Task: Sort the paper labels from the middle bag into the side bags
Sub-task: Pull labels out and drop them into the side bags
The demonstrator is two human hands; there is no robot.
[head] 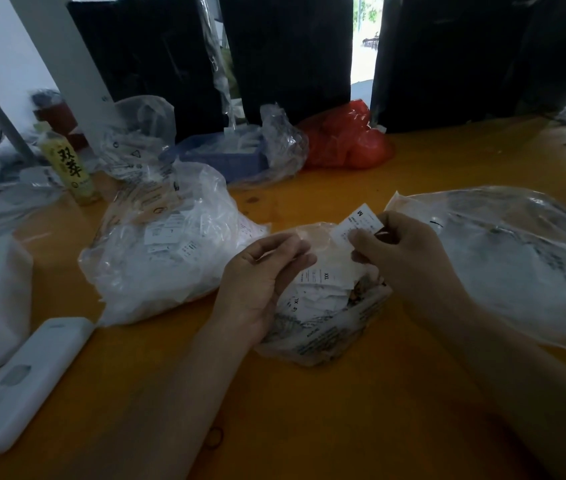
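Paper label [357, 224] marked M, pinched between thumb and fingers of right hand [397, 249], held just above the middle bag [326, 317]. Left hand [262, 271] curls on the bag's open plastic rim, left of the label. Left bag [167, 244], full of labels, sits left of the middle bag; right bag [516, 265] sits to its right, all on the yellow table [309, 427].

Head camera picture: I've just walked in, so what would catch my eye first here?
Probably the two hands at the centre: the right hand pinches a white paper label marked M above the small middle bag of labels, while the left hand holds that bag's rim. Clear plastic bags flank it, a fuller left bag and a flatter right bag. Behind, a red bag stands out on the yellow table.
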